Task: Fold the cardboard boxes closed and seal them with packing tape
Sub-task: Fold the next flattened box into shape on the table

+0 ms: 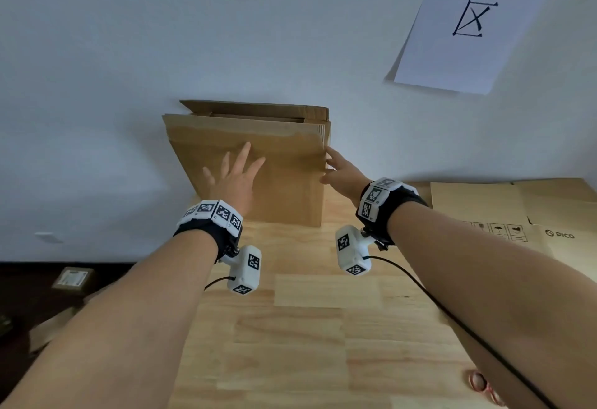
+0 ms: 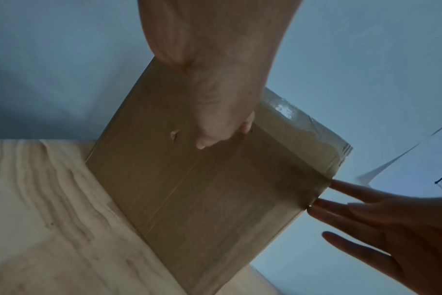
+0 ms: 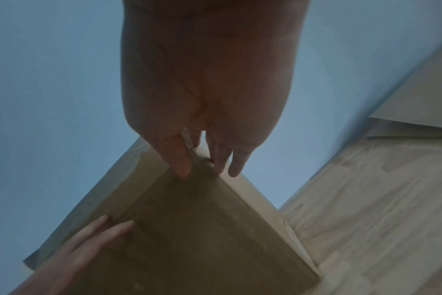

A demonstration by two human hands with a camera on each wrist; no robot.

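A stack of flattened brown cardboard boxes (image 1: pixel 284 163) stands on edge at the back of the wooden table (image 1: pixel 323 328) and leans against the wall. My left hand (image 1: pixel 234 176) lies flat on its front face with fingers spread. My right hand (image 1: pixel 339 173) is at the stack's right edge, straight fingers touching it. In the left wrist view, clear tape (image 2: pixel 290 113) shines along the top of the cardboard (image 2: pixel 215 199), and the right hand (image 2: pixel 391 229) reaches its edge. The right wrist view has the thumb on the front of the cardboard (image 3: pixel 202 229) and the fingers (image 3: pixel 220 163) at its side.
More flat cardboard with printed marks (image 1: pixel 517 215) lies on the table at the right. A paper sign (image 1: pixel 478 21) hangs on the wall. A small reddish object (image 1: pixel 478 382) sits near the table's front right. A small box (image 1: pixel 72 279) lies on the dark floor at the left.
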